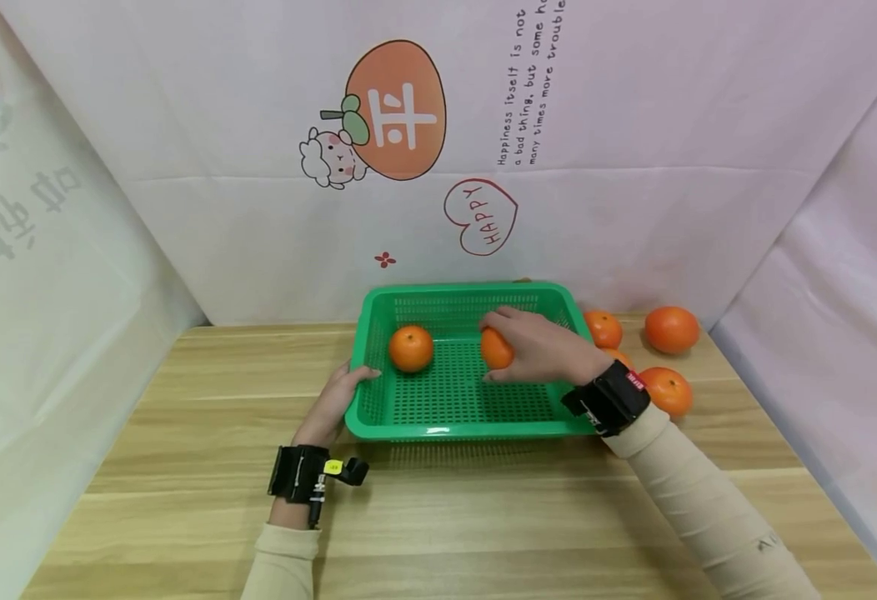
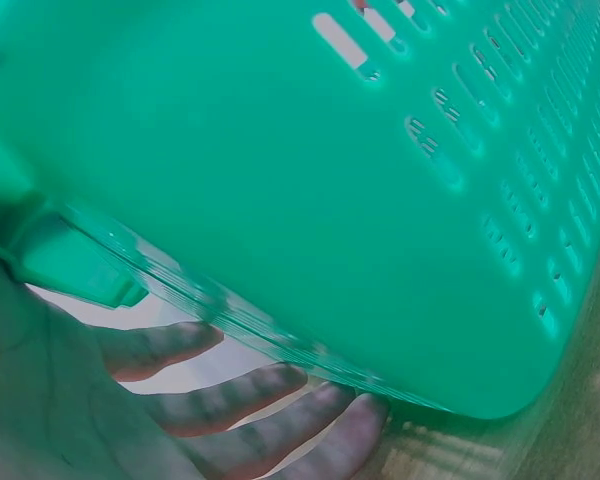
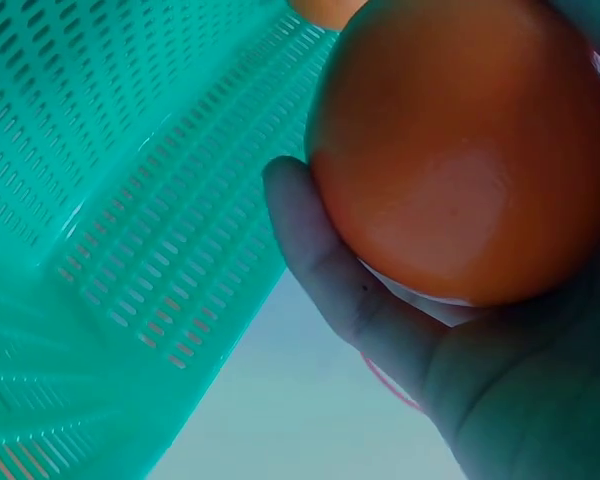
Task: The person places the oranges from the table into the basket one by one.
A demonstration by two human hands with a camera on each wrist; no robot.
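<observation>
A green plastic basket (image 1: 438, 430) with slotted walls and floor stands on the table. My right hand (image 1: 539, 346) is over its right half and grips an orange (image 1: 496, 348) between thumb and fingers. In the right wrist view this orange (image 3: 460, 150) fills the grasp, with the thumb along its side. Another orange (image 1: 411, 348) lies in the left part of the basket. My left hand (image 1: 332, 400) holds the basket's left side, thumb over the rim. In the left wrist view its fingers (image 2: 270, 400) lie against the outer wall.
To the right of the basket, several oranges lie on the wooden table (image 1: 438, 517), among them one at the back (image 1: 671, 330) and one nearer (image 1: 665, 392), partly behind the right wrist. A printed white cloth (image 1: 258, 233) rises behind the table and at both sides.
</observation>
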